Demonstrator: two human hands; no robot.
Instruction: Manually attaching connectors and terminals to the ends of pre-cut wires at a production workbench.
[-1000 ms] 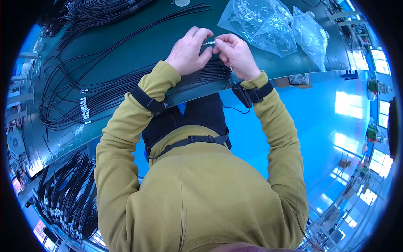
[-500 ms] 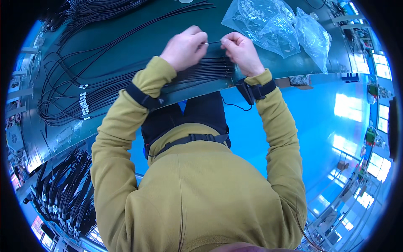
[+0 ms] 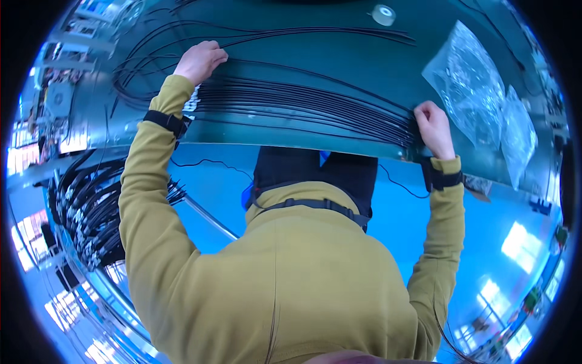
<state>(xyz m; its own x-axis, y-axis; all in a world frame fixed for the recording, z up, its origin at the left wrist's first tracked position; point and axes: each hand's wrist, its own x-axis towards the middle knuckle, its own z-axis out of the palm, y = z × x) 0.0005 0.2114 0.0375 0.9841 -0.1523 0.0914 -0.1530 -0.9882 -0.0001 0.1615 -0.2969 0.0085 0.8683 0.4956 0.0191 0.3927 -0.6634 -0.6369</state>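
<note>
Risk: the black cables are stretched flat along the near edge of the green counter, so a slack hold at either end could let strands slide off or tangle with the loops behind. Left hand is curled shut on the cables' left end. Right hand is fisted tight on their right end, beside the clear plastic bags.

Mustard-yellow long-sleeve top w/ ribbed cuffs, both arms. Black strap band round each wrist, over the sleeve; thin black cable runs off each band toward the torso. Black harness strap across upper back/shoulders, dark hood or collar above it. Left hand & right hand bare, no gloves.
</note>
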